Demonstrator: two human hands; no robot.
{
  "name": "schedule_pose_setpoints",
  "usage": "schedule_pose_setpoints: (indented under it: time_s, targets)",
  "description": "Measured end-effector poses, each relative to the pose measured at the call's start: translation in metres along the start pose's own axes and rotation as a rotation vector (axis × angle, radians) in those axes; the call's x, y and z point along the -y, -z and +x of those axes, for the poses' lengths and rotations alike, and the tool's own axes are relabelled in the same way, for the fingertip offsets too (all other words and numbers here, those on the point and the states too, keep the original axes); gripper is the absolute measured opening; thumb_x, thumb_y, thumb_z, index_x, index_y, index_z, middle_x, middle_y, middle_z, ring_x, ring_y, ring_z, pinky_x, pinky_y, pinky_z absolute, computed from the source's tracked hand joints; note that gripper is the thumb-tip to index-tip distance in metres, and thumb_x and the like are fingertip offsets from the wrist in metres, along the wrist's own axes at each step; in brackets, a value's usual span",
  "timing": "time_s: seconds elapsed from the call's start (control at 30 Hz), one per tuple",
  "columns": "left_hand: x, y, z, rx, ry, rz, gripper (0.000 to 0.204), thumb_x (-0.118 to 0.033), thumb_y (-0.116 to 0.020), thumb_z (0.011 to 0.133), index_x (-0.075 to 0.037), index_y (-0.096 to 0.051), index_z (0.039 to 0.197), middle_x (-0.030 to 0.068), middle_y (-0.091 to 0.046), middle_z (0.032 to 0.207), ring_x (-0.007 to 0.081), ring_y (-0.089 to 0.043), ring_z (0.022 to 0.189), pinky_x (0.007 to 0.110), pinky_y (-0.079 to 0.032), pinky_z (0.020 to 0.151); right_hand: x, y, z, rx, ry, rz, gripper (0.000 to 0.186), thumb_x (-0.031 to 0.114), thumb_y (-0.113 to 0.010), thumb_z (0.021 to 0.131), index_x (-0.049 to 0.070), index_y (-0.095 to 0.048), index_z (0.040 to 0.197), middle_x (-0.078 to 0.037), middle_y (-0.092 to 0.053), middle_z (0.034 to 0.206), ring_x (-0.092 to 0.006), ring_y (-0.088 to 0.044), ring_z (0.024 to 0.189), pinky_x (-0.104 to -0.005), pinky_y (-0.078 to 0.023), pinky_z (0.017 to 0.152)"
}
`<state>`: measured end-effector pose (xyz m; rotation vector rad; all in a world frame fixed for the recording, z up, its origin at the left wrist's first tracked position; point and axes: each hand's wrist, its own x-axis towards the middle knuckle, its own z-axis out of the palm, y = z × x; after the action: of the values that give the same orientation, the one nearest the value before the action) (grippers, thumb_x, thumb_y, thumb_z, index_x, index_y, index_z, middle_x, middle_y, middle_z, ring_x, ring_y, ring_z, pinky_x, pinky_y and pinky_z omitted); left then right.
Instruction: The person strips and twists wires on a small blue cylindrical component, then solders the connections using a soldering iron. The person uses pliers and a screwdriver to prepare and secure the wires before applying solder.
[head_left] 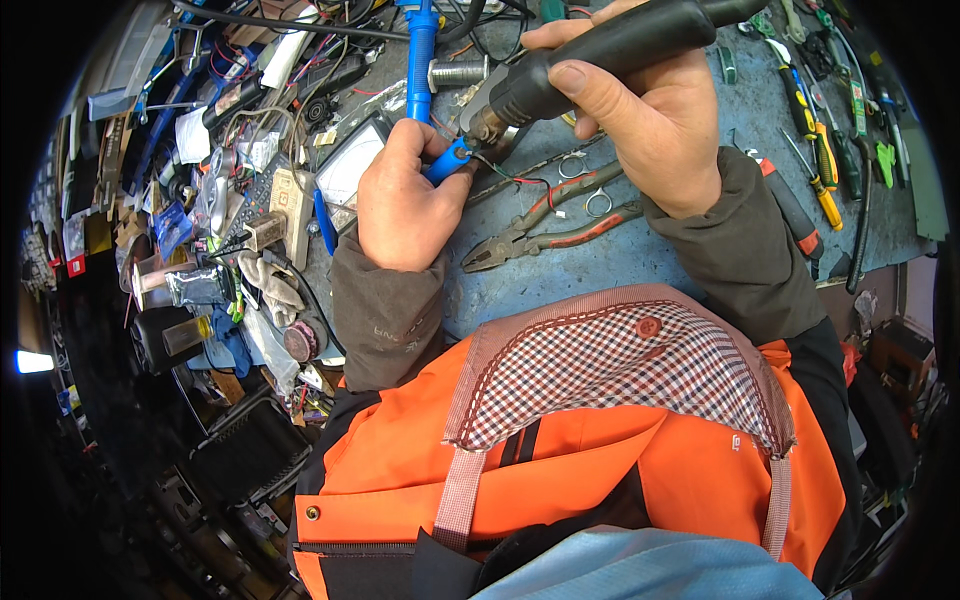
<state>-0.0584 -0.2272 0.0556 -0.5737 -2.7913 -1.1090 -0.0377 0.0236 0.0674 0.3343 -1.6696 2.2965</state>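
Observation:
My left hand (412, 198) is closed round a short blue cylinder (449, 162), pinching it between thumb and fingers. Thin red and black wires (515, 178) trail from near its end. Wrapped in my right hand (655, 125) is the thick black handle of what looks like a hot-air gun (600, 60); a cable leaves its upper right end. Its metal nozzle (485, 128) points down-left, close to the end of the blue cylinder; whether they touch I cannot tell. Combination pliers (545, 228) with red and black handles lie just below, between my forearms.
A blue-handled tool (421, 65) and a solder spool (458, 73) lie beyond my left hand. Left of it are a white-faced meter (347, 165), a digital multimeter and heaped parts. Screwdrivers (825, 165) and a red-black tool (793, 208) lie to the right on the blue bench (560, 275).

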Motion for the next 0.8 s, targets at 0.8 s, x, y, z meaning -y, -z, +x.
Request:
schedule_pose_setpoints:
  time_s: [0.8]
  targets:
    - [0.0025,-0.0007,0.0006,-0.011,0.013,-0.015,0.032,-0.005,-0.087,0.083,-0.005,-0.060,0.100,0.0142,-0.074,0.087,0.0298,-0.074,0.076,0.040,-0.058,0.070,-0.0046,0.0023,-0.0009,0.041,0.026,0.042,0.024,0.006,-0.080,0.099,-0.003,-0.072,0.121,-0.006,-0.069,0.085,-0.0112,-0.062,0.068,-0.0314,-0.050,0.062]
